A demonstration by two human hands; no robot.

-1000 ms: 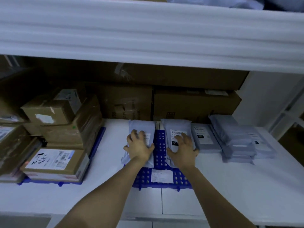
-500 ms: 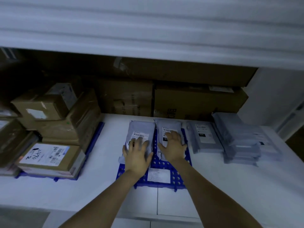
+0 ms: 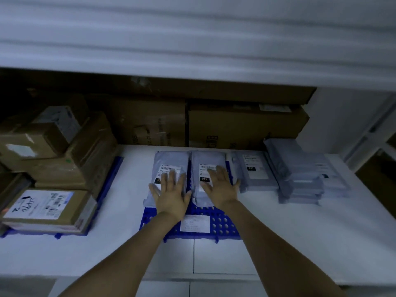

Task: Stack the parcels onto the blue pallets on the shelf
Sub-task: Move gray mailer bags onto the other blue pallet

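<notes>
Two grey mailer parcels lie side by side on the middle blue pallet (image 3: 222, 227) on the white shelf. My left hand (image 3: 171, 192) lies flat, fingers straight, on the left parcel (image 3: 169, 159). My right hand (image 3: 219, 189) lies flat with spread fingers on the right parcel (image 3: 206, 159). Both parcels show white labels with barcodes. A white label sticks to the pallet's front.
A third grey parcel (image 3: 255, 170) lies just right of the pallet, beside a stack of grey mailers (image 3: 300, 176). Cardboard boxes (image 3: 53, 163) are stacked on another blue pallet at left. Large cartons (image 3: 246, 127) line the back. An upper shelf board (image 3: 192, 50) overhangs.
Both hands pushed the two parcels closer together and further back on the pallet, then flattened out; their fingers went from curled over the parcels to straight.
</notes>
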